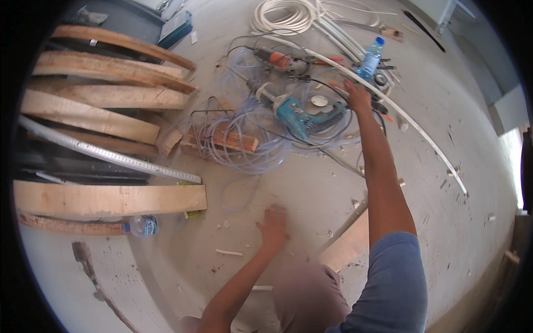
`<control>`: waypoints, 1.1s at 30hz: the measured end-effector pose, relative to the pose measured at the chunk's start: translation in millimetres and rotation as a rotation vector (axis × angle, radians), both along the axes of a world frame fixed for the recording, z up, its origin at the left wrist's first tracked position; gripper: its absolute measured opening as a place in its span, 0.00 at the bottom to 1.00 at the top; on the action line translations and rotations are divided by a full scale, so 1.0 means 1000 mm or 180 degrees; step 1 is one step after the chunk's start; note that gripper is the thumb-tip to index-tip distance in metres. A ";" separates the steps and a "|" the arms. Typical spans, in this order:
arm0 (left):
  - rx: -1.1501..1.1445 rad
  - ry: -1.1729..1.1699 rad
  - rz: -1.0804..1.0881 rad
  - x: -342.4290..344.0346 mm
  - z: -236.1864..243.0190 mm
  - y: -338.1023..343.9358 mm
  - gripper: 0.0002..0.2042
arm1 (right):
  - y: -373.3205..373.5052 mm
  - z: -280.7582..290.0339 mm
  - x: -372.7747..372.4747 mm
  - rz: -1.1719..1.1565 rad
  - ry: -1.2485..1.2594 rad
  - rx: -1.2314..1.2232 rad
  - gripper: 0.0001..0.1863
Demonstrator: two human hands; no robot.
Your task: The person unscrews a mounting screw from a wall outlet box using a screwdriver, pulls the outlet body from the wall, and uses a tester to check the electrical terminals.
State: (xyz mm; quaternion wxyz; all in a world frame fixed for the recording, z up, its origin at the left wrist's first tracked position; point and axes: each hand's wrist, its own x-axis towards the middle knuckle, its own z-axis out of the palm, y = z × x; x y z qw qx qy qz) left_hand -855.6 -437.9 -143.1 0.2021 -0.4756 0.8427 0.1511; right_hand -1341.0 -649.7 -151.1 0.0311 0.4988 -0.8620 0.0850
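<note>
My right hand (358, 95) reaches forward among the tools on the floor, fingers stretched out beside a thin orange-handled tool (337, 87). Whether they touch it cannot be made out. Just beyond lies a water bottle (370, 60) with a blue cap, and a long white pipe (405, 116) runs close by. To the left of this hand is a teal rotary hammer drill (302, 115) on coils of clear hose (250, 144). Over bare floor nearer to me, my left hand (273, 226) is blurred, its fingers apart and nothing seen in it.
Wooden boards (111, 200) and a metal ruler-like strip (111, 151) lie along the left, with a clear bottle (143, 226) near them. An angle grinder (280, 60) and a white pipe coil (283, 16) lie farther off. A board (347, 244) sits under my right arm.
</note>
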 end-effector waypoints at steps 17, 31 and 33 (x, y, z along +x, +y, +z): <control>-0.0543 0.0605 0.0533 -0.015 -0.029 0.005 0.27 | 0.004 0.072 -0.071 0.0397 -0.1176 -0.2449 0.22; 0.2144 0.7381 0.3705 0.272 0.228 0.087 0.27 | 0.272 0.311 0.604 0.3585 -0.4089 0.0474 0.17; 0.1416 0.7684 0.3521 0.360 0.265 0.117 0.22 | 0.285 0.342 0.664 0.3821 -0.4440 0.0831 0.28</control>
